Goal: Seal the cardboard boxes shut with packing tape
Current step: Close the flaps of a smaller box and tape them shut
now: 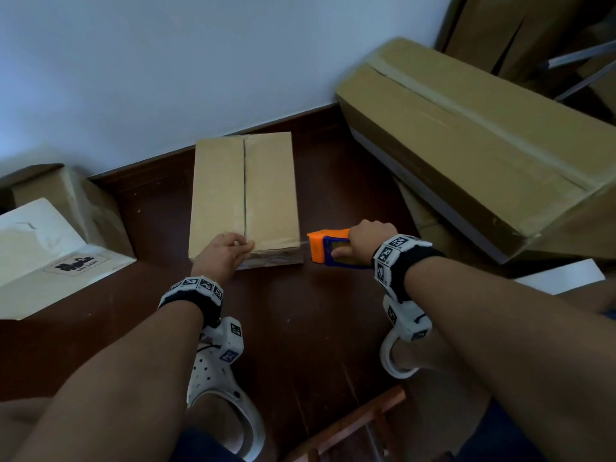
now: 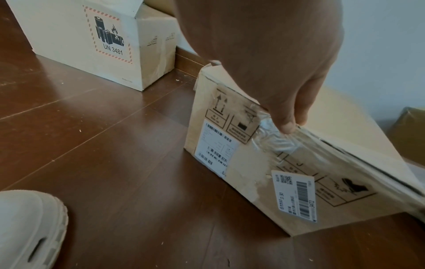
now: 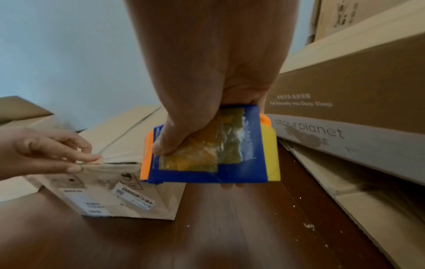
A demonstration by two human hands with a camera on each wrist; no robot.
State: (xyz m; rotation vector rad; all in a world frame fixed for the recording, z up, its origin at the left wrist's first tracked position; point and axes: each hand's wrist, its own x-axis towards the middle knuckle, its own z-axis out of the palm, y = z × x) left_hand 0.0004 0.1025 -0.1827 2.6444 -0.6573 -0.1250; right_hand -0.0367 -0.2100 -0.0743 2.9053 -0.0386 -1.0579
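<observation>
Home room: wood floor, stacked cartons.

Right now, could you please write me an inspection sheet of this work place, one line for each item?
Surface: dark wooden floor, with small pale crumbs.
Job's things: small cardboard box on the floor, flaps closed, centre seam untaped; clear tape along its near edge; orange and blue tape dispenser beside the box.
Clutter: white box with a battery label; long cardboard box; flattened cardboard.
Grippers: left hand pinches the box's taped near edge; right hand grips the dispenser.
Cables: nothing seen.
Surroundings: pale wall; white clogs.
</observation>
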